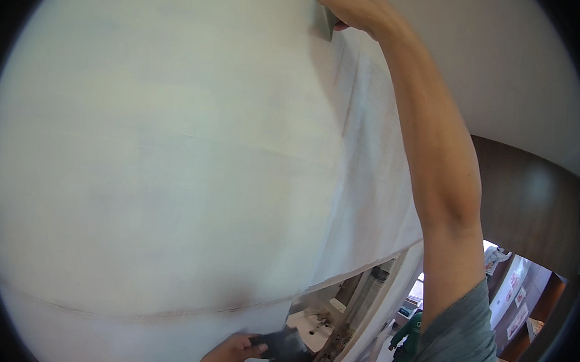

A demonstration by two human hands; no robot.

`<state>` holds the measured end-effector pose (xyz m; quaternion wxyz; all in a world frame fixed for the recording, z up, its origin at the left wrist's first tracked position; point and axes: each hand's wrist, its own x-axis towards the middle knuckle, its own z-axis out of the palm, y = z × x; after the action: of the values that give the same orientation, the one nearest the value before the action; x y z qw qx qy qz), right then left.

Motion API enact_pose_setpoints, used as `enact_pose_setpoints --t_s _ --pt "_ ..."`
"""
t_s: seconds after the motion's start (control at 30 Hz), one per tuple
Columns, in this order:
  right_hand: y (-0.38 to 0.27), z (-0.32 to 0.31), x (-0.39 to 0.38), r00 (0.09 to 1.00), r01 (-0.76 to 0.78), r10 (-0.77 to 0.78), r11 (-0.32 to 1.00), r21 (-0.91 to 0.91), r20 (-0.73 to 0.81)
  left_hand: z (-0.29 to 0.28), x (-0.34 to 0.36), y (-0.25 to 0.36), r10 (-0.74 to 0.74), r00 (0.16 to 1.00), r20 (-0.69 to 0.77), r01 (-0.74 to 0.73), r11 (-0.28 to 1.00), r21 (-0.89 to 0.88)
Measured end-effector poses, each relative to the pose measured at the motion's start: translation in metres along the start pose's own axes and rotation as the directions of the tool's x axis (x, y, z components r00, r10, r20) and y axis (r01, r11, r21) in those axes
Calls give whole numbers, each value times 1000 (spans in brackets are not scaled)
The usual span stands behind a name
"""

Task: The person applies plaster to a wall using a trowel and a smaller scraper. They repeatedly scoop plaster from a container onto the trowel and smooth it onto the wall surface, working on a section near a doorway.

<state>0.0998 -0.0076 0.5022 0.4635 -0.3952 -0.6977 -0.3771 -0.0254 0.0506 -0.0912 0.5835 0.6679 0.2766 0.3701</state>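
Observation:
My right hand (351,10) is raised at the top, holding a flat olive-grey scraper (328,22) against a large pale sheet covering (175,109) on the wall. A narrower, wrinkled strip of the covering (364,145) runs down beside my right forearm. Low in the view, my left hand (232,352) grips a dark, flat tool (281,343) that is somewhat blurred. A creased horizontal line crosses the lower part of the covering, and its right portion ends over an opening.
A white ceiling (506,68) meets a dark wooden panel (525,193) at right. Through the opening show a white washbasin (312,326) and a pale frame (389,297). A person in green (403,338) stands below, near shelving and pale panels with pictures (516,304).

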Motion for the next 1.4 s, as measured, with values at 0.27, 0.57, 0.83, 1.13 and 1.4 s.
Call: enact_pose_setpoints --t_s 0.27,0.57,0.83,1.13,1.4 --pt "10 -1 -137 921 379 -286 810 447 -263 64 -53 121 393 740 -547 -659 587 -470" --pt "14 101 -397 815 511 67 383 770 -575 94 -61 179 417 755 -506 -655 464 -596" --pt "34 93 -385 864 474 -440 551 687 -243 104 -74 171 386 757 -528 -643 585 -494" --pt "89 26 -203 887 345 -188 877 335 -421 97 -119 152 476 603 -641 -770 559 -309" --pt "79 35 -16 900 87 -88 996 -24 -426 96 -164 104 210 561 -801 -660 698 -279"
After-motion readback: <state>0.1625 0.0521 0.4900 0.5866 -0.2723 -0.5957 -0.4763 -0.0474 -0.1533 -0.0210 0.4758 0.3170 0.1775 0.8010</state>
